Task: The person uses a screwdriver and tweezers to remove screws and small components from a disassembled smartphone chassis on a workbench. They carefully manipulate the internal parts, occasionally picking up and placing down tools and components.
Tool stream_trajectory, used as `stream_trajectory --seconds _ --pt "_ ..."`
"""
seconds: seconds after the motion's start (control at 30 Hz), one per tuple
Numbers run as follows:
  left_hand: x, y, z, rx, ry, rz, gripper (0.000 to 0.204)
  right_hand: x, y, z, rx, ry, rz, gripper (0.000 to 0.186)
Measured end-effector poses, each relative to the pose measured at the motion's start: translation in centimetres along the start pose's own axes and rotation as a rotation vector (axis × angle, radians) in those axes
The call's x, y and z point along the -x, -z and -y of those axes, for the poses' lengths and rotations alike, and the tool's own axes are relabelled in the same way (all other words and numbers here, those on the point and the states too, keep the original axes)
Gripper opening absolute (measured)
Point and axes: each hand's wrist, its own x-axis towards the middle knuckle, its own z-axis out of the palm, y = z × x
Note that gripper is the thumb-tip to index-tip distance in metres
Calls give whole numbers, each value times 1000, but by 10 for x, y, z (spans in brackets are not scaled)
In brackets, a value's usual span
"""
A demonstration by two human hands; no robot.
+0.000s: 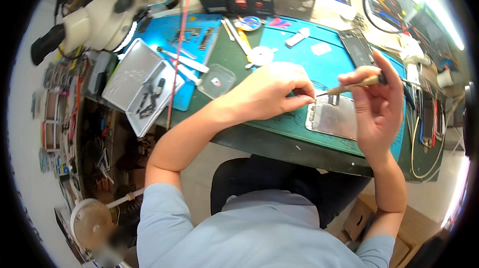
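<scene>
A silver-backed phone screen panel (333, 120) lies flat on the mat in front of me. My left hand (274, 91) rests at its upper left edge, thumb and fingertips pinched together; whatever is between them is too small to make out. Held in my right hand (378, 113) is a slim screwdriver (355, 84) with a tan handle and dark end. Its thin tip points left, close to my left fingertips and the panel's top edge. The right palm covers the panel's right side.
A blue-green work mat (294, 58) carries a dark phone body (355, 48), a small white tube (297, 37) and a white spool (261, 56). Leftward are a clear tub (217, 81), an open white case (144, 86) and a microscope (95, 21). Cables and tools line the right edge.
</scene>
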Motion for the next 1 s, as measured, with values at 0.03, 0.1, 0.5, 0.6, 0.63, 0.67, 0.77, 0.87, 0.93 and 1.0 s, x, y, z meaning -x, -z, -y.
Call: stream_trajectory --seconds 0.03,0.1,0.5,0.6,0.63,0.67,0.77,0.87,0.93,1.0 --pt "4 6 -3 -55 -1 -40 12 -1 2 2 -19 -16 -32 55" --pt "14 19 -11 -164 -3 -117 10 -1 3 3 -32 -34 -73 54" --pt "163 129 23 -561 732 -527 16 5 5 -2 -22 7 -47 54" --pt "163 127 32 -576 734 -470 19 3 10 0 33 -5 -56 53" --pt "162 126 34 -578 750 -451 19 3 12 0 54 -14 -58 53" --pt "161 126 35 -580 765 -433 19 3 13 -1 52 -5 -60 53" --pt "166 126 42 -525 739 -434 20 2 16 -2 77 26 -41 52" --pt "163 125 41 -543 746 -431 20 0 18 1 120 48 -7 52" --pt "170 127 38 -583 760 -425 20 -2 15 4 141 67 -4 51" --pt "173 129 39 -623 749 -429 20 -3 16 2 114 65 -8 50"
